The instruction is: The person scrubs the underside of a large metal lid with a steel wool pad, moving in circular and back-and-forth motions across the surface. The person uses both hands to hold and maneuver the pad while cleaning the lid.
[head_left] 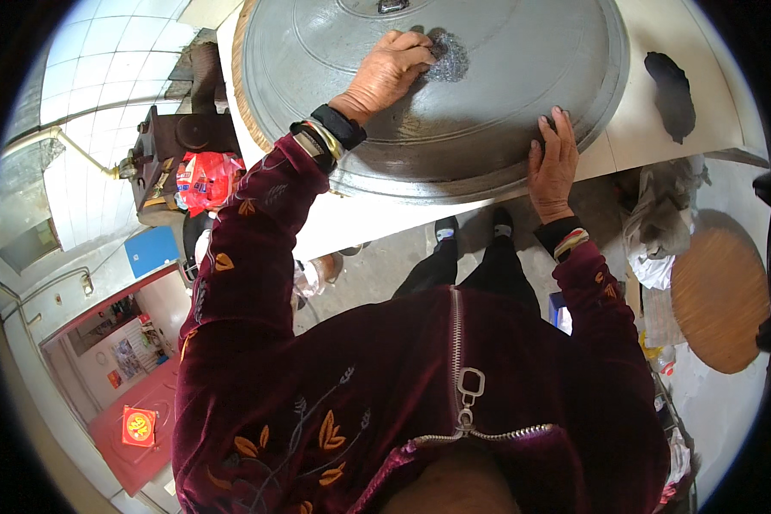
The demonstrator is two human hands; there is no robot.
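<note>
A large round grey metal lid point(505, 103) lies on a white-topped table, with a dark handle point(392, 5) at its far side. My left hand point(387, 73) is closed around a silvery steel wool scrubber point(449, 60) and presses it on the lid's upper surface. Around the scrubber the metal looks darker. At the near right rim, my right hand point(554, 163) rests with fingers stretched out over the lid's edge, holding nothing.
Part of a round wooden board point(247, 103) shows beneath the lid's left edge. A black cloth-like item point(670, 96) lies on the table's right side. To the left are a dark stove-like box point(158, 141) and a red plastic bag point(207, 182). A round wooden board point(718, 300) stands at right.
</note>
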